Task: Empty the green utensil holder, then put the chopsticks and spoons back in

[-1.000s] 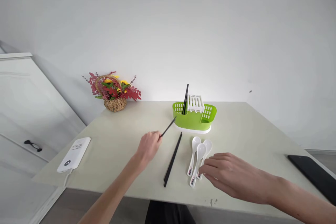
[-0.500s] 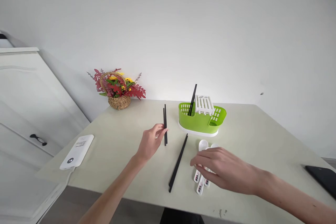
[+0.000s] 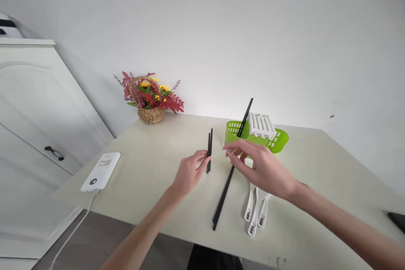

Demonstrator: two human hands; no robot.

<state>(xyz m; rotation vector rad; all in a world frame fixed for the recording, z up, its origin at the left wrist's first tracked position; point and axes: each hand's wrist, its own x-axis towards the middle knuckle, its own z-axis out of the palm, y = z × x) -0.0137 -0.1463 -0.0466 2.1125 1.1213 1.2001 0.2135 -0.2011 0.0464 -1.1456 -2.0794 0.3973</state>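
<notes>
My left hand (image 3: pixel 190 174) pinches a pair of black chopsticks (image 3: pixel 210 145) between thumb and fingers, holding them nearly upright over the table. My right hand (image 3: pixel 261 168) hovers with fingers apart, holding nothing, in front of the green cutlery holder (image 3: pixel 232 135) and hiding part of it. Another black pair of chopsticks (image 3: pixel 245 117) leans in the holder's left compartment, beside a white slotted rack (image 3: pixel 262 125). More black chopsticks (image 3: pixel 223 198) lie on the table between my hands. Three white spoons (image 3: pixel 255 213) lie under my right hand, which covers their bowls.
A wicker basket of artificial flowers (image 3: pixel 151 115) stands at the back left. A white power bank (image 3: pixel 101 172) with a cable lies by the left edge of the table (image 3: pixel 142 202). A dark phone (image 3: pixel 397 220) is at the far right. A white cabinet (image 3: pixel 41 105) stands left.
My right hand has moved up and away from the spoon handles toward the holder. My left hand keeps its hold on the chopsticks. The whole view has shifted slightly.
</notes>
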